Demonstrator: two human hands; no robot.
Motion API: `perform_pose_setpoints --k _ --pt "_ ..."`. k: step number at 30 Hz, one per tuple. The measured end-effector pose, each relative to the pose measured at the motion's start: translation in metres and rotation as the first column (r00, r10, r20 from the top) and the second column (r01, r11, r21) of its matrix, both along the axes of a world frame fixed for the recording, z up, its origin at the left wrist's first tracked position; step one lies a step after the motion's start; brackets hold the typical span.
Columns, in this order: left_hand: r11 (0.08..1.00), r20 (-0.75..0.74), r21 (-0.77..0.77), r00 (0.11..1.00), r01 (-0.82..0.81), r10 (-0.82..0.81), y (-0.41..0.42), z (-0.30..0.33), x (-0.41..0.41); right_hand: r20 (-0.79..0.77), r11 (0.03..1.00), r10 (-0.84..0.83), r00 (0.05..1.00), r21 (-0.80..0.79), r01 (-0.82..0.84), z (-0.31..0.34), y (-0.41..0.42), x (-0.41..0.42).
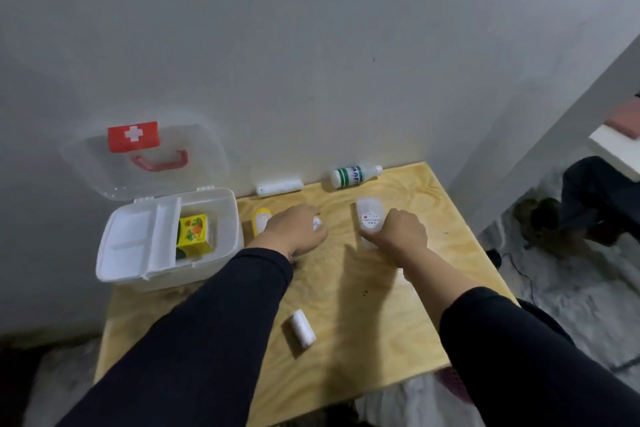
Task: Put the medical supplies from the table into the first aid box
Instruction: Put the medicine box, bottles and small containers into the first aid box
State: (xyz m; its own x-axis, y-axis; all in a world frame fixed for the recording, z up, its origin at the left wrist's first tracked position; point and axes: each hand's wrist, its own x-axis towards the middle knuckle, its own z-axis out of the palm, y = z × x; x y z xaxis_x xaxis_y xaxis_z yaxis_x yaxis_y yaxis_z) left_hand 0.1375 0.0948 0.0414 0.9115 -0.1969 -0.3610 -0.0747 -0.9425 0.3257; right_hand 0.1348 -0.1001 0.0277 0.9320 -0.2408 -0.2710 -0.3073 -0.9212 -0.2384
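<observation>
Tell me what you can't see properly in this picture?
- Head view: the small white item under the left hand is mostly covered.
- The clear pack in the right hand has print too small to read.
- The green-striped bottle label is blurred.
- The tray hides part of the first aid box.

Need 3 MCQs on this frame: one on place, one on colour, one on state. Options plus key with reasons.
1. Where does the white bottle with green stripes lie?
A. inside the box
B. at the table's far edge by the wall
C. on the floor

2. What colour is the handle on the clear lid of the white plastic first aid box?
A. red
B. blue
C. black

3. What state is the box lid in?
A. shut
B. taken off, on the table
C. open, tipped back toward the wall

Key: 1 B, it lies on its side beside the wall. 2 A, the red handle sits under the red cross label. 3 C, the inside, holding a yellow carton, is exposed.
</observation>
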Motion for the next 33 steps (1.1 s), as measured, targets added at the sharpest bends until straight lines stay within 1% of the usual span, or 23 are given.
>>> perform_pose_setpoints --k 5,10,13,16,19,21,25,27,28,31,33 --pt "0.999 -0.028 -0.004 0.998 -0.048 0.048 -0.006 -0.008 0.001 0.014 0.998 -0.028 1.000 0.055 0.027 -0.020 0.009 0.008" --pt "0.996 -0.023 0.001 0.996 -0.084 0.084 -0.006 -0.004 0.002 0.013 0.992 -0.016 1.000 0.127 0.014 -0.019 0.003 0.016" --pt "0.994 0.011 -0.001 0.994 -0.112 0.112 -0.002 0.009 0.002 0.066 0.990 0.056 0.996 0.129 -0.064 -0.004 0.002 0.025" --pt "0.985 0.072 -0.024 0.983 -0.168 0.170 0.011 0.023 -0.001 0.133 0.975 0.178 0.975 0.112 -0.193 0.020 0.013 0.034" --pt "0.975 0.194 -0.023 0.956 -0.219 0.219 0.036 0.032 -0.007 0.173 0.930 0.335 0.926 0.096 -0.354 0.045 0.037 0.039" --pt "0.964 0.263 -0.052 0.927 -0.262 0.266 0.058 0.034 -0.015 0.187 0.890 0.421 0.888 0.102 -0.444 0.060 0.058 0.040" --pt "0.933 0.329 -0.049 0.876 -0.356 0.352 0.114 0.035 -0.042 0.192 0.788 0.595 0.780 0.048 -0.613 0.081 0.109 0.037" --pt "0.904 0.322 -0.037 0.851 -0.427 0.415 0.142 0.031 -0.056 0.192 0.740 0.658 0.728 0.015 -0.672 0.087 0.135 0.032" --pt "0.889 0.306 -0.001 0.847 -0.457 0.435 0.156 0.028 -0.062 0.188 0.715 0.688 0.701 -0.009 -0.699 0.088 0.148 0.028" --pt "0.842 0.221 0.140 0.845 -0.521 0.487 0.190 0.018 -0.081 0.159 0.654 0.754 0.637 -0.094 -0.750 0.086 0.182 0.018" --pt "0.821 0.151 0.170 0.838 -0.544 0.524 0.206 0.013 -0.091 0.126 0.631 0.776 0.618 -0.139 -0.763 0.079 0.202 0.015"
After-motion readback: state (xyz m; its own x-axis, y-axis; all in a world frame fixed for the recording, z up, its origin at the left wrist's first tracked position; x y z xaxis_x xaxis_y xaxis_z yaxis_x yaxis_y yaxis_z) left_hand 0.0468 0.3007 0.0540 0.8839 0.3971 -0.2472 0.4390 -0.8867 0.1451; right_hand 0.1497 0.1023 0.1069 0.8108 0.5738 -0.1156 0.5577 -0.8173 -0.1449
